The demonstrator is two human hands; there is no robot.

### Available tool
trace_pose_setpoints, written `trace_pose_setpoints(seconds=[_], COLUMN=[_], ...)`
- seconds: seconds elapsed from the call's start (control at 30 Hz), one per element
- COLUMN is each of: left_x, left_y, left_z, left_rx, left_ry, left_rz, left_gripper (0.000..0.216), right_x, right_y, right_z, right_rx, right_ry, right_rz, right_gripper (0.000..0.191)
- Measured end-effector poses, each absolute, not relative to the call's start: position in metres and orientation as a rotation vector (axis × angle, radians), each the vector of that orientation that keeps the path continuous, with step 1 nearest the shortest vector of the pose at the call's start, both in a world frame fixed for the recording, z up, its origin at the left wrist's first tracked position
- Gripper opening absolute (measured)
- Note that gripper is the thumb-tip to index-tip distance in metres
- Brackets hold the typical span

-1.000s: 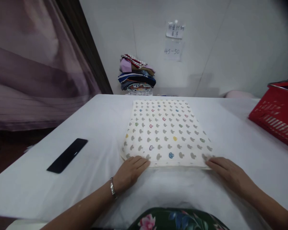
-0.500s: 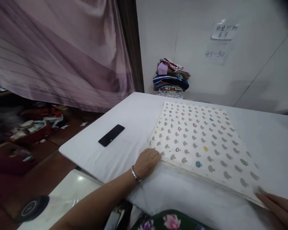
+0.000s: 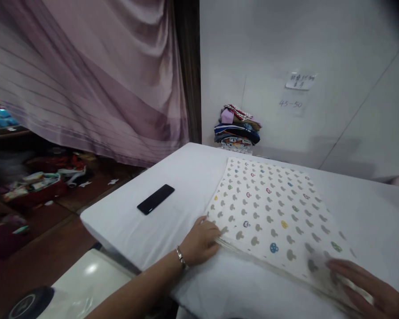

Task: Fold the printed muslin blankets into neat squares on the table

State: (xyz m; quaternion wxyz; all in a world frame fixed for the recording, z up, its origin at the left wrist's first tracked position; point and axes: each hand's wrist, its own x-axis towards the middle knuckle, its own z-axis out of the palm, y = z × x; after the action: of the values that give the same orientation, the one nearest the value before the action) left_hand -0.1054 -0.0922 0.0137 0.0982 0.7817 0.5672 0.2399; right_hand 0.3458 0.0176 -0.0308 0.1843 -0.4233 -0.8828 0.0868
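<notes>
A folded cream cloth (image 3: 272, 212) printed with small grey and coloured mushrooms lies flat on the white table (image 3: 173, 221). My left hand (image 3: 201, 241) rests at the cloth's near left corner, its fingers curled against the edge. My right hand (image 3: 369, 288) lies at the near right corner, fingers stretched flat over the cloth's layered edge. A bracelet sits on my left wrist.
A black phone (image 3: 155, 199) lies on the table left of the cloth. A stack of folded clothes (image 3: 237, 128) stands against the white wall at the back. A mauve curtain (image 3: 86, 79) hangs at left, with clutter on the floor below it.
The view has swung left, so the red basket has gone out of sight. My right hand has slid onto the cloth's near right corner. My left hand stays at the near left corner.
</notes>
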Motion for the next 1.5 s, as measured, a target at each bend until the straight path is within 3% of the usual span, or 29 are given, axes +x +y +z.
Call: trace_pose_setpoints(seconds=[0.07, 0.17, 0.33, 0.5, 0.6, 0.73, 0.8, 1.07, 1.3, 1.5], left_x=[-0.105, -0.104, -0.104, -0.113, -0.124, -0.131, -0.132, -0.136, -0.139, -0.142], left_y=[-0.09, -0.083, -0.079, -0.076, -0.058, -0.021, -0.006, 0.008, -0.006, -0.008], left_z=[0.014, 0.01, 0.0, 0.001, 0.008, 0.015, 0.014, 0.006, 0.007, 0.005], left_rx=[2.22, 2.082, 1.928, 1.863, 1.783, 1.544, 1.449, 1.222, 1.456, 1.484], left_ry=[1.741, 1.855, 1.993, 2.006, 2.135, 2.282, 2.268, 2.115, 2.306, 2.267], left_rz=[0.771, 0.866, 0.954, 0.989, 0.992, 0.728, 0.678, 0.749, 0.445, 0.443], left_gripper=[0.013, 0.026, 0.025, 0.005, 0.018, 0.048, 0.051, 0.029, 0.03, 0.033], right_x=[0.295, 0.21, 0.119, 0.114, 0.108, 0.07, 0.048, 0.027, -0.002, -0.012], right_y=[0.025, 0.03, 0.032, 0.037, 0.052, 0.083, 0.095, 0.107, 0.128, 0.134], right_z=[-0.005, 0.021, 0.01, -0.002, 0.011, 0.022, 0.015, -0.022, -0.007, -0.02], right_rx=[-1.142, -0.911, -0.653, -0.638, -0.669, -0.907, -1.077, -1.181, -1.243, -1.244], right_ry=[-2.572, -2.717, -2.964, -3.043, -2.998, -2.872, -2.831, -2.862, -2.788, -2.812], right_rz=[0.311, 0.402, 0.53, 0.716, 0.696, 0.482, 0.44, 0.347, 0.361, 0.364], right_gripper=[0.036, 0.043, 0.055, 0.059, 0.06, 0.068, 0.074, 0.076, 0.072, 0.067])
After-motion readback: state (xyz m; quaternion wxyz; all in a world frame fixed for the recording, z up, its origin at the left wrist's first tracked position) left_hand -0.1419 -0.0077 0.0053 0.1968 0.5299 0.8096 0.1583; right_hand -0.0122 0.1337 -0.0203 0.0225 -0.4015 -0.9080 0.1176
